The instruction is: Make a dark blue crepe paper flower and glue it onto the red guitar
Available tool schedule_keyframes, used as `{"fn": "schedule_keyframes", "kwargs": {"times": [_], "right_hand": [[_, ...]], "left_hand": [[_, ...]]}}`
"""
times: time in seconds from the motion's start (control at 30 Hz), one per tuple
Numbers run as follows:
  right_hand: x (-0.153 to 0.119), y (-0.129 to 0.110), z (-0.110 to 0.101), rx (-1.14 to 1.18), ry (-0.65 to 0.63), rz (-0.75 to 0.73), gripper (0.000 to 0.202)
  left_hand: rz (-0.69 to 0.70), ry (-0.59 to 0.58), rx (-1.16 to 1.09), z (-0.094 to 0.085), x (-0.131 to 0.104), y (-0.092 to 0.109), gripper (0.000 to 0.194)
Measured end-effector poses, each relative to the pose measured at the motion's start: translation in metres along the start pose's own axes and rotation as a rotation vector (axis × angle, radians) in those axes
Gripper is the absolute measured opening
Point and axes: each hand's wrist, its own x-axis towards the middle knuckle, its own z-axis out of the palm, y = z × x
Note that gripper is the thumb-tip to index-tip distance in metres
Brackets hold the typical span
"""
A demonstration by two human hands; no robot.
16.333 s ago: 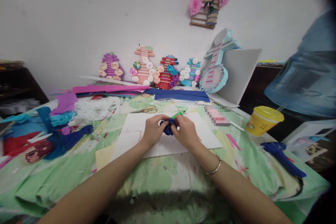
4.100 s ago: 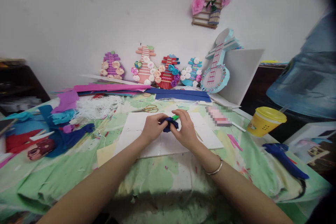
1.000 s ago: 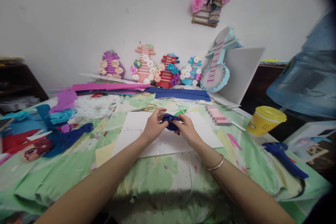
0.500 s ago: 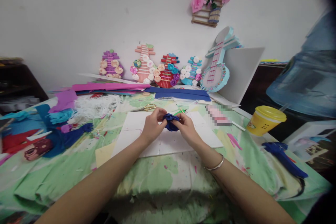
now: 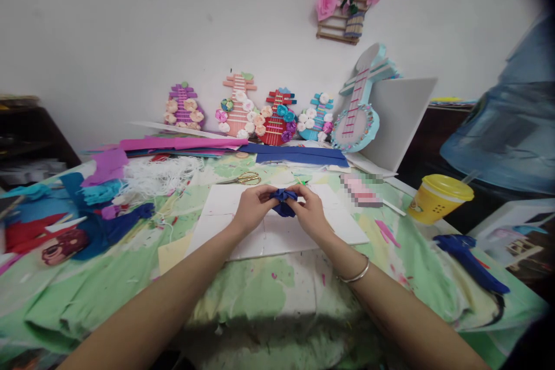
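Note:
A dark blue crumpled paper flower (image 5: 284, 203) is held between both hands above a white board (image 5: 247, 240). My left hand (image 5: 254, 208) pinches its left side, fingers closed on it. My right hand (image 5: 310, 209), with a silver bangle on the wrist, grips the flower's right side between thumb and fingers. Gold-handled scissors (image 5: 247, 178) lie just behind the board. Part of a green object (image 5: 302, 182) shows behind my right hand.
Paper scraps and white yarn (image 5: 160, 179) cover the left side. Decorated instrument models (image 5: 277, 121) lean on the wall. At right are a yellow tub (image 5: 440, 199) and a blue glue gun (image 5: 470, 260).
My right hand's fingers have shifted round the back of the flower, and the left fingers have drawn closer over its top. The flower stays in nearly the same place.

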Motion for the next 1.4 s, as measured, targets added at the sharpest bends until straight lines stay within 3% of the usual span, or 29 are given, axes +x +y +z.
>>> {"fn": "schedule_keyframes", "kwargs": {"times": [0.3, 0.5, 0.7, 0.93, 1.2, 1.3, 1.4], "right_hand": [[-0.001, -0.003, -0.002, -0.093, 0.033, -0.073, 0.009], [-0.003, -0.004, -0.003, -0.207, -0.024, -0.199, 0.026], [-0.002, -0.003, -0.004, -0.290, 0.005, -0.251, 0.017], [-0.004, -0.002, -0.003, -0.455, 0.011, -0.260, 0.007], [-0.010, -0.005, 0.000, -0.604, 0.067, -0.279, 0.007], [-0.010, -0.007, -0.001, -0.543, 0.070, -0.249, 0.009], [-0.008, -0.008, -0.003, -0.478, 0.080, -0.187, 0.013]], "left_hand": [[0.089, -0.016, 0.150, -0.001, -0.002, 0.005, 0.019], [0.180, 0.025, 0.215, -0.003, -0.001, 0.004, 0.017], [0.142, 0.024, 0.240, -0.002, -0.001, 0.009, 0.015], [0.184, 0.133, 0.291, -0.003, -0.001, 0.005, 0.012], [0.349, 0.058, 0.557, 0.002, -0.005, -0.001, 0.016], [0.290, 0.023, 0.465, 0.003, -0.004, 0.001, 0.019], [0.120, -0.003, 0.335, 0.004, -0.003, 0.001, 0.017]]}}
